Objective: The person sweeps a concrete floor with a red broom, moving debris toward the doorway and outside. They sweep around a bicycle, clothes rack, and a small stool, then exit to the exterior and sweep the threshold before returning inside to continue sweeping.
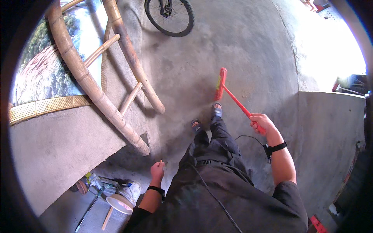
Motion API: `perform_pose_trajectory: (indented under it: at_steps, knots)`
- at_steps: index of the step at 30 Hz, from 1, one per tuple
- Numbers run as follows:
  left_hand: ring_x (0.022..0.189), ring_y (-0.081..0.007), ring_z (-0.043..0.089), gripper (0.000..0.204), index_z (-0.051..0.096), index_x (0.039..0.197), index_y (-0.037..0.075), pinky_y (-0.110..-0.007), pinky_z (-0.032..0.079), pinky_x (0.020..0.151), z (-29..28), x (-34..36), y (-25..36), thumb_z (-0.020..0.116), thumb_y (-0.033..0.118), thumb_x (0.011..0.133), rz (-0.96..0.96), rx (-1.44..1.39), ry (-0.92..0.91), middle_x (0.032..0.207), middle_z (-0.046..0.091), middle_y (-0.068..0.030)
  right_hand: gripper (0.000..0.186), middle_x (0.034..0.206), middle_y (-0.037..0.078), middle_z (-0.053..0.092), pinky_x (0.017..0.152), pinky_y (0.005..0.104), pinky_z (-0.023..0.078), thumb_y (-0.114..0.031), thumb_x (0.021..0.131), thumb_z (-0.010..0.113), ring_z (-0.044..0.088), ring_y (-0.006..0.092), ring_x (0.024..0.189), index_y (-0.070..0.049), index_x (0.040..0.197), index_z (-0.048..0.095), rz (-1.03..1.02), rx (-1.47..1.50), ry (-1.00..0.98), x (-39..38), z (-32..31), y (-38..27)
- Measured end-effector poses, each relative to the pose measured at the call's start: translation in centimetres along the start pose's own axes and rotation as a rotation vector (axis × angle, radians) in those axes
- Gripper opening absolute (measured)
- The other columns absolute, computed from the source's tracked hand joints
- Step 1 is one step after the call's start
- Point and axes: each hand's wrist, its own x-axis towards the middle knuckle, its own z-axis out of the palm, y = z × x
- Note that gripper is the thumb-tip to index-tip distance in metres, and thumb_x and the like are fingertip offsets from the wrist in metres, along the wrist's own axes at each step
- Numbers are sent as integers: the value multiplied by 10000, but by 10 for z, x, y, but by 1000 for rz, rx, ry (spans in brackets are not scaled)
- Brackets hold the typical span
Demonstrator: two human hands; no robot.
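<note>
My right hand point(259, 123) is closed around the handle of a red long-handled brush point(237, 100). Its long head, with yellow-green bristles, hangs over or rests on the concrete floor just beyond my sandalled feet point(216, 112); whether it touches is hard to tell. Lower down at my left side, my left hand point(157, 171) has curled fingers with a small pale tip showing at them, too small to name. Nearest to that hand are the foot of a bamboo ladder point(140, 144) and, below, a white bucket point(132, 190).
The bamboo ladder leans along a concrete ledge point(58, 143) at left, beside a landscape picture point(42, 66) with gold edging. A bicycle wheel point(186, 23) stands at the top. Tools point(93, 194) lie lower left. A low wall point(326, 105) and bright opening are at right.
</note>
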Motion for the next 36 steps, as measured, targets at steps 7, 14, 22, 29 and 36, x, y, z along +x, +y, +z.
perform_pose_trajectory:
  at_steps: [7,14,22,29,36]
  knots:
    - [773,-328,673,395,734,879,29,-418,486,702,16,-5,33,587,395,893,-50,65,62,829,693,-200,391,730,2,538,428,226,396,-127,949,585,482,63,518,-45,1331,561,46,44,-399,60,60,-45]
    - [814,-302,683,412,728,908,3,-418,495,739,-2,-27,82,582,388,905,3,206,62,838,698,-205,314,725,8,575,444,259,444,-176,943,609,526,88,531,-93,1245,632,13,-210,-632,203,184,-89]
    - [851,-276,690,403,740,930,13,-400,511,775,-4,-53,122,586,384,912,-301,154,69,887,722,-174,317,723,16,566,426,269,432,-160,950,608,515,97,521,-123,1265,624,197,-78,-573,271,200,-132]
    - [793,-341,670,376,726,861,17,-432,501,743,6,-25,126,576,360,889,-203,155,109,830,685,-220,382,748,9,521,407,229,375,-153,970,574,442,58,493,-92,1345,543,144,97,-363,192,96,-142]
    - [799,-334,678,422,730,872,19,-421,506,747,23,-1,123,585,415,881,-151,102,37,810,693,-200,430,751,3,517,431,207,382,-158,990,547,455,50,512,-67,1406,492,66,77,-424,124,67,-171]
